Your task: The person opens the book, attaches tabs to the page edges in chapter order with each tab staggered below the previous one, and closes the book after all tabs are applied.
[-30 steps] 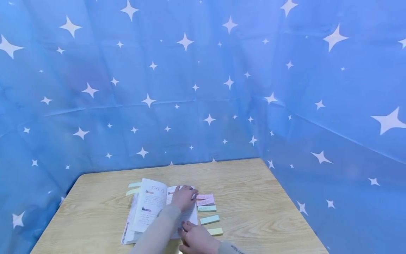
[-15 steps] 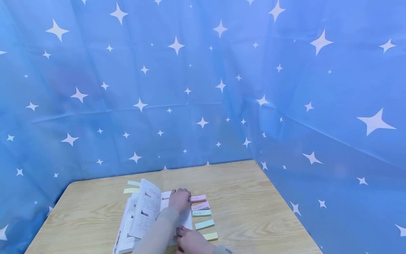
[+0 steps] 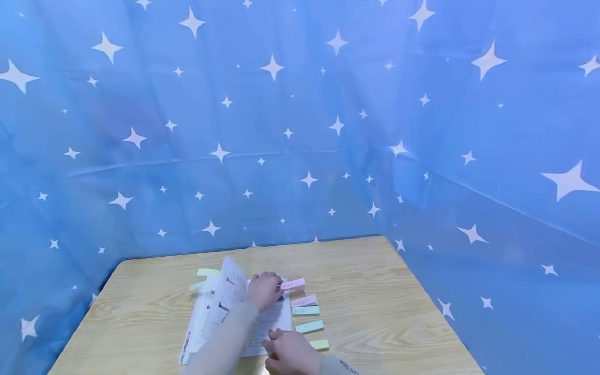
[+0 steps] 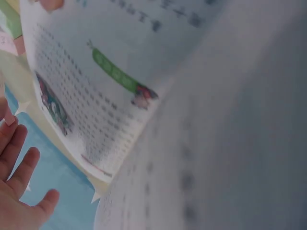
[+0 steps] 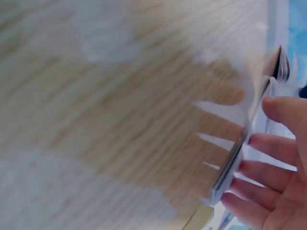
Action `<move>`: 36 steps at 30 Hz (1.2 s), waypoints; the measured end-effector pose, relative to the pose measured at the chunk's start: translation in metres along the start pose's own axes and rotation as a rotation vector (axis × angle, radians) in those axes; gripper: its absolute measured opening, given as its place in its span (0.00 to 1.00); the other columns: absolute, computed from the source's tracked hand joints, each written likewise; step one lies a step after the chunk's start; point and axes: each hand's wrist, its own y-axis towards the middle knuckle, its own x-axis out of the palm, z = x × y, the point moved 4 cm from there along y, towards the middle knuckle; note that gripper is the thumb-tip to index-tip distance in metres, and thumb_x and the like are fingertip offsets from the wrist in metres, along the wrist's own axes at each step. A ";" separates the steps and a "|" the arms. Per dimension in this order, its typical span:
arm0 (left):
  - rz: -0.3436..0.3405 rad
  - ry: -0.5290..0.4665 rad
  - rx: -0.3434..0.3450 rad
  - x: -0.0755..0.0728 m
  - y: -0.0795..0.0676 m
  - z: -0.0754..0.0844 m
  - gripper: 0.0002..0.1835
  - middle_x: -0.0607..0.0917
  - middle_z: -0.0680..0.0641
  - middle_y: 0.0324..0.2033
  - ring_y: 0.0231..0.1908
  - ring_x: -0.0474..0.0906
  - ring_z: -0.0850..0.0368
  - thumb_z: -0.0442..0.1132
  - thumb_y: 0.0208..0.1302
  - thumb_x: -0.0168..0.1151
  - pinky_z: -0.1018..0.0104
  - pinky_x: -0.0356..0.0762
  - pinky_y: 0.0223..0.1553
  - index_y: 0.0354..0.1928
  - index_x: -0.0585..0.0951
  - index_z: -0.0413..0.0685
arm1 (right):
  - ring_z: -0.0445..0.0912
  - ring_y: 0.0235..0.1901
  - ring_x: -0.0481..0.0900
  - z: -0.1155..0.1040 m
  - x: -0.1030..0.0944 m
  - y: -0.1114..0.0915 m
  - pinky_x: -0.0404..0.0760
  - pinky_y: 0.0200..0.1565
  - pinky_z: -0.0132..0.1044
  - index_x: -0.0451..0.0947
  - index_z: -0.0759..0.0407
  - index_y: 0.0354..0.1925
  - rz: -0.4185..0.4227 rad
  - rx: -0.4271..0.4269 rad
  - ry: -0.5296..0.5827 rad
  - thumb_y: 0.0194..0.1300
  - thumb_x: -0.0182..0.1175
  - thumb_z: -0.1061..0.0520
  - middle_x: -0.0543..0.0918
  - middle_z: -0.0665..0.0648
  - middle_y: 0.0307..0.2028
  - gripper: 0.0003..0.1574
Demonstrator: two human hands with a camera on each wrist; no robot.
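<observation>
An open book (image 3: 267, 317) with printed pages lies on the wooden table, one leaf (image 3: 233, 281) standing raised near its middle. My left hand (image 3: 264, 291) reaches over the right-hand page and pinches a pink sticky tab (image 3: 293, 284) at the book's right edge. In the left wrist view, its fingertips hold the end of that pink strip beside a page with a green pea-pod drawing (image 4: 115, 71). My right hand (image 3: 294, 353) rests at the lower right corner of the book. Seen from the right wrist, its extended fingers (image 5: 268, 175) touch the book's edge.
Below the held tab, another pink tab (image 3: 303, 301), two green tabs (image 3: 309, 327) and a yellow tab (image 3: 320, 344) stick out along the right side. Pale tabs (image 3: 208, 272) show at the upper left. A blue starry curtain (image 3: 281, 130) stands behind the table (image 3: 375, 302).
The upper pink tab has shifted up and left, away from the pink one below it, with my left hand. The raised leaf stands steeper. My right hand stays at the corner.
</observation>
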 end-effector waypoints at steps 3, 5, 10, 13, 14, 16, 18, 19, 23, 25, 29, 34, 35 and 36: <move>-0.039 -0.053 -0.053 -0.008 -0.004 -0.003 0.10 0.78 0.57 0.28 0.36 0.74 0.55 0.50 0.52 0.60 0.43 0.60 0.51 0.34 0.82 0.55 | 0.33 0.23 0.72 0.001 -0.005 0.002 0.63 0.16 0.22 0.67 0.45 0.18 -0.033 0.004 0.037 0.50 0.57 0.46 0.78 0.45 0.30 0.12; -0.060 -0.084 -0.088 -0.011 -0.006 -0.005 0.09 0.79 0.57 0.30 0.39 0.74 0.55 0.49 0.52 0.60 0.42 0.58 0.52 0.34 0.82 0.57 | 0.32 0.21 0.70 0.001 -0.007 0.003 0.62 0.16 0.22 0.66 0.46 0.17 -0.079 0.014 0.072 0.51 0.57 0.46 0.76 0.42 0.26 0.13; -0.068 -0.125 -0.109 -0.012 -0.009 -0.007 0.08 0.80 0.55 0.36 0.43 0.73 0.53 0.50 0.52 0.60 0.43 0.58 0.52 0.32 0.82 0.59 | 0.31 0.17 0.61 0.005 -0.009 0.002 0.58 0.16 0.21 0.67 0.45 0.18 -0.150 0.044 0.106 0.52 0.57 0.45 0.66 0.39 0.21 0.13; -0.052 -0.127 -0.102 -0.014 -0.010 -0.008 0.09 0.80 0.55 0.37 0.43 0.73 0.53 0.51 0.51 0.61 0.44 0.58 0.52 0.34 0.82 0.58 | 0.30 0.25 0.71 0.010 -0.010 0.002 0.66 0.21 0.21 0.71 0.45 0.21 -0.161 0.070 0.117 0.52 0.57 0.44 0.75 0.40 0.29 0.10; -0.046 -0.127 -0.096 -0.016 -0.011 -0.007 0.10 0.80 0.55 0.36 0.43 0.74 0.53 0.51 0.51 0.61 0.45 0.59 0.50 0.34 0.82 0.58 | 0.31 0.28 0.73 0.011 -0.011 0.002 0.69 0.23 0.22 0.74 0.45 0.23 -0.168 0.082 0.121 0.52 0.57 0.43 0.77 0.42 0.33 0.09; -0.039 -0.116 -0.090 -0.018 -0.013 -0.007 0.10 0.81 0.55 0.35 0.41 0.74 0.54 0.51 0.51 0.61 0.47 0.61 0.49 0.34 0.82 0.57 | 0.32 0.31 0.75 0.015 -0.013 0.002 0.71 0.27 0.23 0.78 0.45 0.29 -0.178 0.099 0.141 0.53 0.57 0.43 0.79 0.43 0.37 0.10; -0.029 -0.109 -0.081 -0.022 -0.016 -0.007 0.11 0.81 0.55 0.35 0.40 0.75 0.54 0.51 0.51 0.61 0.48 0.63 0.47 0.34 0.82 0.56 | 0.32 0.28 0.74 0.019 -0.016 0.003 0.71 0.26 0.23 0.80 0.46 0.31 -0.177 0.101 0.134 0.53 0.57 0.43 0.79 0.43 0.35 0.12; -0.023 -0.104 -0.077 -0.024 -0.017 -0.006 0.11 0.81 0.55 0.34 0.40 0.75 0.54 0.50 0.51 0.61 0.48 0.64 0.46 0.34 0.82 0.55 | 0.33 0.27 0.74 0.022 -0.018 0.003 0.71 0.27 0.23 0.81 0.47 0.33 -0.169 0.110 0.136 0.53 0.56 0.44 0.79 0.44 0.34 0.13; -0.001 -0.096 -0.055 -0.028 -0.020 -0.005 0.12 0.81 0.53 0.36 0.41 0.75 0.53 0.49 0.52 0.61 0.46 0.65 0.45 0.36 0.82 0.54 | 0.38 0.33 0.78 0.042 -0.030 -0.002 0.75 0.35 0.28 0.82 0.53 0.35 -0.131 0.174 0.178 0.55 0.56 0.46 0.81 0.49 0.36 0.15; 0.008 -0.098 -0.048 -0.028 -0.021 -0.005 0.12 0.81 0.54 0.35 0.40 0.75 0.54 0.49 0.52 0.60 0.45 0.65 0.45 0.36 0.81 0.54 | 0.41 0.40 0.78 0.055 -0.034 -0.006 0.75 0.42 0.31 0.81 0.56 0.37 -0.108 0.233 0.242 0.55 0.57 0.47 0.81 0.52 0.39 0.17; 0.029 -0.093 -0.025 -0.027 -0.023 -0.005 0.12 0.80 0.55 0.34 0.39 0.75 0.54 0.50 0.51 0.61 0.43 0.64 0.45 0.36 0.81 0.54 | 0.43 0.39 0.78 0.084 -0.042 -0.014 0.76 0.41 0.35 0.81 0.60 0.37 -0.069 0.355 0.381 0.55 0.57 0.51 0.82 0.52 0.37 0.16; 0.019 -0.091 -0.010 -0.028 -0.027 -0.005 0.13 0.80 0.56 0.34 0.40 0.74 0.56 0.51 0.51 0.61 0.41 0.61 0.49 0.37 0.81 0.55 | 0.45 0.37 0.78 0.113 -0.046 -0.023 0.77 0.38 0.37 0.81 0.61 0.37 0.012 0.481 0.445 0.57 0.55 0.54 0.82 0.53 0.35 0.14; 0.014 -0.096 -0.006 -0.028 -0.027 -0.005 0.13 0.80 0.56 0.34 0.40 0.74 0.56 0.51 0.52 0.61 0.40 0.61 0.49 0.37 0.81 0.55 | 0.45 0.36 0.78 0.118 -0.047 -0.025 0.77 0.37 0.37 0.81 0.60 0.37 0.034 0.493 0.456 0.58 0.55 0.55 0.82 0.53 0.35 0.13; 0.009 -0.100 -0.006 -0.029 -0.028 -0.004 0.13 0.80 0.56 0.35 0.40 0.74 0.56 0.52 0.52 0.61 0.40 0.59 0.50 0.37 0.81 0.55 | 0.45 0.36 0.78 0.122 -0.049 -0.026 0.77 0.36 0.37 0.81 0.60 0.37 0.057 0.499 0.467 0.58 0.55 0.55 0.82 0.53 0.34 0.12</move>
